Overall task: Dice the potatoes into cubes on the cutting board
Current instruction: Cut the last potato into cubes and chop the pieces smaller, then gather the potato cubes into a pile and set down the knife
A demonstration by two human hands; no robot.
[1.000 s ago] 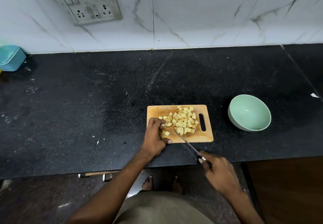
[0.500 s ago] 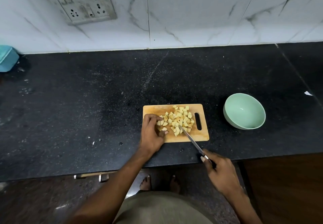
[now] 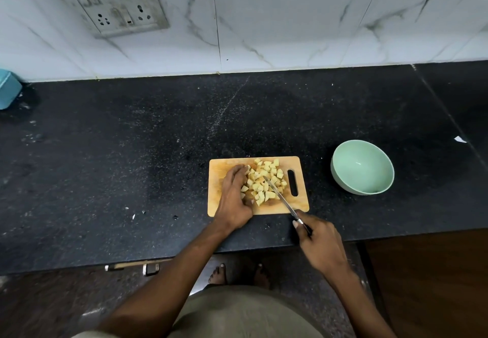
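A small wooden cutting board (image 3: 216, 168) lies on the black counter near its front edge. A heap of pale yellow potato cubes (image 3: 265, 182) covers its middle. My left hand (image 3: 233, 197) lies flat on the board's left half, fingers curved against the left side of the heap. My right hand (image 3: 320, 242) grips the handle of a knife (image 3: 277, 194) just off the board's near right corner. The blade slants up-left into the right side of the heap.
An empty mint-green bowl (image 3: 362, 166) stands to the right of the board. A teal container (image 3: 8, 88) sits at the far left edge. A white scrap (image 3: 460, 139) lies at the right. A switch panel (image 3: 111, 2) hangs on the marble wall.
My left hand has slid further onto the board and pushed the loose cubes on the left into the heap. The knife blade has moved with the heap toward the board's middle.
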